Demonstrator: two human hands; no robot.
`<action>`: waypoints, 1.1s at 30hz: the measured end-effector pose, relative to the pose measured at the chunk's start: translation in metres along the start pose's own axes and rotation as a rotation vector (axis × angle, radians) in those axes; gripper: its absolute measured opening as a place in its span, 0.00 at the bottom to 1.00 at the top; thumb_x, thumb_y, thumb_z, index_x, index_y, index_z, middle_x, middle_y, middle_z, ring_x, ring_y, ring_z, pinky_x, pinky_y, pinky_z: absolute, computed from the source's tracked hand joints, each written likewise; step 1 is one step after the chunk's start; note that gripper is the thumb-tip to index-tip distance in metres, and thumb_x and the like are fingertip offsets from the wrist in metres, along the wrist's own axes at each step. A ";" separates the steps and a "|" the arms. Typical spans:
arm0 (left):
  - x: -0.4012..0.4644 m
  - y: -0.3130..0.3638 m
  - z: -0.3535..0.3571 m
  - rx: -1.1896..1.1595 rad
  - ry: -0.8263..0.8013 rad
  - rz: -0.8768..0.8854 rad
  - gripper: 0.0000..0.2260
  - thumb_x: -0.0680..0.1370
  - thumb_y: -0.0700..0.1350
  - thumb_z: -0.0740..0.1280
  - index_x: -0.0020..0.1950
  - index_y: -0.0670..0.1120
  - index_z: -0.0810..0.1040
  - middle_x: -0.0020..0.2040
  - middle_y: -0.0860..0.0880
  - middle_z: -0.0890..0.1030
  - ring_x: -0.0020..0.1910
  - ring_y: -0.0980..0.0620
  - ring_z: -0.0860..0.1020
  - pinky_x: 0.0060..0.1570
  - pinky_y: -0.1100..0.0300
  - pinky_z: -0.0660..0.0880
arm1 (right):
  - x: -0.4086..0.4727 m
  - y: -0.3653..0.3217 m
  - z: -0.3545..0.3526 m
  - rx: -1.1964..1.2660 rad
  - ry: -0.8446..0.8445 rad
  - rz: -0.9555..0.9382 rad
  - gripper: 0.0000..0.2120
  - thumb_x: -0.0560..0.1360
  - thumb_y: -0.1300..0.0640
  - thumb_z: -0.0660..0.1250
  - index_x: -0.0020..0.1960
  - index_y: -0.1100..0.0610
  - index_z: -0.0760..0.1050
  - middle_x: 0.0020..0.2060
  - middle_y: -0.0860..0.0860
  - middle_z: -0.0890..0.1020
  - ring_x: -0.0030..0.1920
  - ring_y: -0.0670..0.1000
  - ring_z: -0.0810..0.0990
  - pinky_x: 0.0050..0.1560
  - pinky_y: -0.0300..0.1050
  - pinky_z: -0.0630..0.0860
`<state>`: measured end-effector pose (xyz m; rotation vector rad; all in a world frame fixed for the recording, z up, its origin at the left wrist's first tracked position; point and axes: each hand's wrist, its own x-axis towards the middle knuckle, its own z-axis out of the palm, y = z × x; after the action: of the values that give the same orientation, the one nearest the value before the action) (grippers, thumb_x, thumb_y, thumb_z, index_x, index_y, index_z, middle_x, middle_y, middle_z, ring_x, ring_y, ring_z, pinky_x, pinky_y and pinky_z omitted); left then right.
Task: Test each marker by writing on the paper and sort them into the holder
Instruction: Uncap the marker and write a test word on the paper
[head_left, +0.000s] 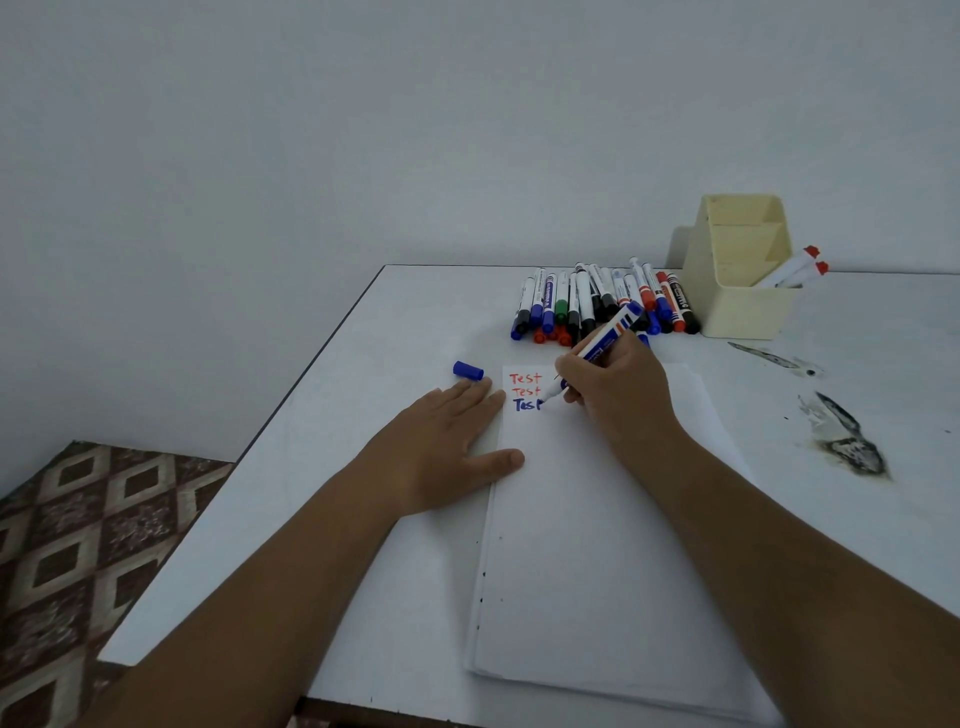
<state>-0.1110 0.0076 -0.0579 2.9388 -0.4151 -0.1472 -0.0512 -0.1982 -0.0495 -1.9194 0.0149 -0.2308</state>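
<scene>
A blue marker (597, 353) slanted across the top of the paper (597, 519), its long axis running from the tip at lower left, touching the sheet, up to the butt at upper right, toward the far marker pile (602, 304). The right hand (618, 395) gripped it, fingers curled round the barrel. The left hand (447, 447) lay flat with fingers straight, pressing the paper's left edge, just beside the tip. A loose blue cap (468, 370) sat on the bench (363, 415) just beyond the left fingertips. The paper read "Test" twice in red, then "Tes" in blue with a fourth letter begun. The marker's label was too blurred to read. A cream holder (743, 291) at far right held two red-capped markers (797, 267).
</scene>
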 end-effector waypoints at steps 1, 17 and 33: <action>0.000 0.000 0.000 0.000 0.002 0.001 0.36 0.78 0.70 0.52 0.82 0.56 0.46 0.82 0.58 0.43 0.79 0.62 0.42 0.78 0.59 0.43 | 0.000 0.000 0.000 0.004 0.001 0.004 0.11 0.75 0.55 0.72 0.53 0.59 0.77 0.39 0.50 0.84 0.31 0.43 0.82 0.36 0.36 0.78; -0.003 0.000 0.000 -0.031 0.186 0.025 0.34 0.77 0.69 0.59 0.79 0.56 0.62 0.80 0.58 0.60 0.77 0.57 0.58 0.75 0.58 0.56 | 0.001 -0.003 -0.008 0.414 0.043 0.093 0.11 0.77 0.60 0.73 0.57 0.58 0.76 0.38 0.53 0.84 0.35 0.49 0.83 0.38 0.41 0.83; 0.055 -0.024 -0.001 -0.061 0.408 -0.143 0.11 0.80 0.42 0.65 0.61 0.44 0.81 0.60 0.46 0.81 0.60 0.42 0.77 0.59 0.46 0.75 | 0.003 -0.005 -0.011 0.764 0.009 0.177 0.06 0.82 0.61 0.65 0.56 0.58 0.69 0.45 0.63 0.84 0.45 0.65 0.86 0.51 0.62 0.83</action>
<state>-0.0518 0.0146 -0.0656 2.8335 -0.1362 0.4080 -0.0502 -0.2068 -0.0410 -1.1481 0.0895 -0.1007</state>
